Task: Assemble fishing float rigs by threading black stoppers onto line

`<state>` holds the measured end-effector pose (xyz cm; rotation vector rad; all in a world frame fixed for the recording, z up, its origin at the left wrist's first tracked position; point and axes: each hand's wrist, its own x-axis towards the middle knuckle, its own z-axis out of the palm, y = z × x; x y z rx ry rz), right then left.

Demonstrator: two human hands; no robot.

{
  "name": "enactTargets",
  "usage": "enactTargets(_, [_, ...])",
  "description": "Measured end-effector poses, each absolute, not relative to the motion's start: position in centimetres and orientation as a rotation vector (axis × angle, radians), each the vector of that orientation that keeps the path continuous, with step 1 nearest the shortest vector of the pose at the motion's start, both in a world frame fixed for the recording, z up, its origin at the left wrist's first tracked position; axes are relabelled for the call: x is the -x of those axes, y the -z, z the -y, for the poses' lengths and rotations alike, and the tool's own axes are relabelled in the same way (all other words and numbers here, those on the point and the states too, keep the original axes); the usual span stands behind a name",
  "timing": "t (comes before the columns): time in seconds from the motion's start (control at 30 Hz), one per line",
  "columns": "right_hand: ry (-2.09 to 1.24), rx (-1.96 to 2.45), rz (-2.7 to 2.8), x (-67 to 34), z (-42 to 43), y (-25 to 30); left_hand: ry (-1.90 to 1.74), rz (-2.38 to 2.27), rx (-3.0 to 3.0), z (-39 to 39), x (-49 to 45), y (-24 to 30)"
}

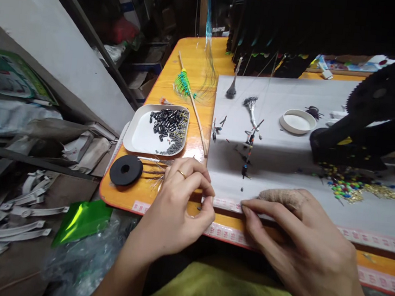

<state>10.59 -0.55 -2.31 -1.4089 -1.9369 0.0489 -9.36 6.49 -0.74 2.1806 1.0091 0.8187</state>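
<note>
My left hand (187, 203), with a ring on one finger, is pinched at the left end of the pink-and-white measuring tape (226, 204) along the white board's front edge. My right hand (301, 228) pinches thumb and forefinger over the same tape, a short way to the right; one of its fingers is wrapped in beige covering (283, 198). Whatever either pinch holds is too small or thin to make out. On the white board (270, 150) just beyond lie a small dark bead (242, 189) and several small dark parts (249, 143).
A white tray (137, 135) of black cylinders and a black spool (125, 170) sit left. A stick with green-blue strands (186, 84) lies behind. A white ring-shaped dish (298, 122), a dark stand (347, 146) and colourful beads (345, 185) are right. A second tape (227, 233) lines the table edge.
</note>
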Motion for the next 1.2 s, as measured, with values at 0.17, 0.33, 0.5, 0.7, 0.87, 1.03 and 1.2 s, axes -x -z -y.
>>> enactTargets(0.17, [-0.044, 1.433, 1.918, -10.89, 1.03, 2.42, -0.836, -0.983, -2.176, -6.62, 9.35, 0.73])
enactTargets(0.33, [-0.042, 1.456, 1.904, -10.98, 1.25, 2.44, -0.845, -0.977, -2.183, -6.59, 9.44, 0.92])
enactTargets(0.5, [-0.063, 1.453, 1.9, -10.96, 1.27, 2.38, -0.84, -0.974, -2.192, -6.62, 9.43, 0.85])
enactTargets(0.7, [-0.094, 1.465, 1.915, -11.03, 1.27, 2.32, -0.825, -0.975, -2.189, -6.63, 9.43, 0.64])
enactTargets(0.87, [-0.088, 1.472, 1.918, -11.05, 1.33, 2.39, -0.768, -1.002, -2.181, -6.59, 9.56, 0.66])
enactTargets(1.03, [-0.108, 1.461, 1.933, -11.32, 1.31, 2.75, -0.755, -1.001, -2.192, -6.68, 9.47, 0.81])
enactTargets(1.2, [-0.137, 1.44, 1.916, -11.32, 1.21, 2.99, -0.746, -1.011, -2.172, -6.69, 9.48, 0.78])
